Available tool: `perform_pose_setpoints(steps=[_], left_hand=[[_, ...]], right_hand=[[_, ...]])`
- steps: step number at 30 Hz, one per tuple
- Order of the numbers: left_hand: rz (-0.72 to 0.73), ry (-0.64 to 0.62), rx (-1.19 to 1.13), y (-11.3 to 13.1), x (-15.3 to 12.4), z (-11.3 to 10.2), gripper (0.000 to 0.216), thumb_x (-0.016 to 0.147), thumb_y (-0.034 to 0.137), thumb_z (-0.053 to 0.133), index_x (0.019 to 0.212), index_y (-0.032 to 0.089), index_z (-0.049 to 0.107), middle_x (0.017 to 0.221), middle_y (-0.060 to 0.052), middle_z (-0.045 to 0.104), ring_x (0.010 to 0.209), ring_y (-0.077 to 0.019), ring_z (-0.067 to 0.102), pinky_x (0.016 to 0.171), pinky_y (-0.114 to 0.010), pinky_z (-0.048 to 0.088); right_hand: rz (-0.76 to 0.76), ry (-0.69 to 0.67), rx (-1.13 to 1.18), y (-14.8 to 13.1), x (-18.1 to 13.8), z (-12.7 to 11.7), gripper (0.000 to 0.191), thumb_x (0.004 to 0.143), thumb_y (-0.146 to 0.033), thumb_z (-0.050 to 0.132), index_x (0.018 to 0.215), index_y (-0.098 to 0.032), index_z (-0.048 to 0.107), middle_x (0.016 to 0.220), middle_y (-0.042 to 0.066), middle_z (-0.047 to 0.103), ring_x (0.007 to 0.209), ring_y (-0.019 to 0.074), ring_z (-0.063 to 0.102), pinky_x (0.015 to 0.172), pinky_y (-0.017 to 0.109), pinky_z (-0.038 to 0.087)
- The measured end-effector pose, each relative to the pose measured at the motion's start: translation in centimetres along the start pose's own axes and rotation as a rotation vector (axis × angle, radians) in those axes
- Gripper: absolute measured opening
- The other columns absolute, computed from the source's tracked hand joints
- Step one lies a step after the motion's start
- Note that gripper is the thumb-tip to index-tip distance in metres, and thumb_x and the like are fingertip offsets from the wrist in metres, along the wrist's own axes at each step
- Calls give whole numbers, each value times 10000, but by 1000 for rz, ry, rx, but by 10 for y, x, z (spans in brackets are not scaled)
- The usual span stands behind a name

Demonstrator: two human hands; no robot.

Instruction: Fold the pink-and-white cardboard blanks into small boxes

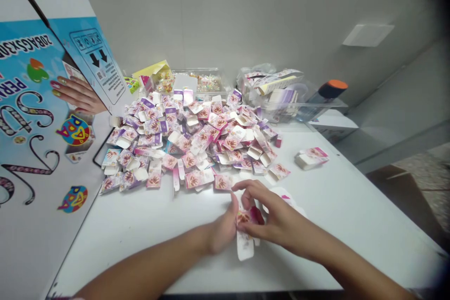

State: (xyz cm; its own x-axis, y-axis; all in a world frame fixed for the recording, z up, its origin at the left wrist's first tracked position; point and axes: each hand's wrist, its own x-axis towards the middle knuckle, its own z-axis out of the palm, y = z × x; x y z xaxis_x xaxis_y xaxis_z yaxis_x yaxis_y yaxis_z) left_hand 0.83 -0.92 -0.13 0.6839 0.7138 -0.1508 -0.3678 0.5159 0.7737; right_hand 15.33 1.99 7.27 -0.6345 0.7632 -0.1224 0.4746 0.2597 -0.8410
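Folding carton (245,247) between two hands

In the head view, the small pink-and-white carton is just above the near side of a white table (151,222), its white end flap pointing toward the person. The right hand (260,211) is clamped on it, thumb against the printed front and fingers curled around the far end. The left hand (224,226) touches the carton's left edge with its thumb; its fingers are hidden, so whether they grip cannot be told. More flat cartons (283,193) lie partly behind the right hand. Beyond is a heap of small printed boxes (197,143), with a carton stack (311,158) apart at right and an orange-capped bottle (323,96) behind.
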Motion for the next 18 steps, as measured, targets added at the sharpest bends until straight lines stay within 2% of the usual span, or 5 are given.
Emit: perform_pose_setpoints(steps=[2,6,9,13,18], left_hand=[[-18,59,124,4,-3,4,748,728,851,119,779,197,478,728,-3,420,705,-159,383,752,-343,342],[56,150,331,11,-9,9,709,758,819,127,811,194,457,780,-17,471,736,-165,430,769,-342,358],[87,164,326,12,-9,8,685,761,817,159,737,192,440,722,-2,444,673,-146,405,675,-301,348],[105,200,255,11,-5,3,707,731,839,215,652,185,472,599,23,384,549,-118,335,539,-272,279],[145,379,194,11,2,-8,717,667,846,373,563,153,520,504,8,447,454,-103,390,476,-261,273]], right_hand=[[-11,-14,-8,0,1,0,276,765,-226,688,711,-209,418,1191,44,531,1044,204,525,834,314,464],[-19,-34,3,-3,2,-2,254,794,-229,678,686,-198,450,1154,47,552,1070,207,518,915,350,436],[-33,-64,12,-4,0,-5,206,832,-272,654,691,-197,525,1210,51,536,1138,219,496,964,375,428],[-107,-119,-49,-4,-3,-6,92,881,-284,601,815,-242,649,1232,46,532,1188,233,466,984,409,436],[-171,12,-221,-1,-5,0,152,908,-313,553,816,-251,655,1233,72,536,1202,276,432,962,471,447]])
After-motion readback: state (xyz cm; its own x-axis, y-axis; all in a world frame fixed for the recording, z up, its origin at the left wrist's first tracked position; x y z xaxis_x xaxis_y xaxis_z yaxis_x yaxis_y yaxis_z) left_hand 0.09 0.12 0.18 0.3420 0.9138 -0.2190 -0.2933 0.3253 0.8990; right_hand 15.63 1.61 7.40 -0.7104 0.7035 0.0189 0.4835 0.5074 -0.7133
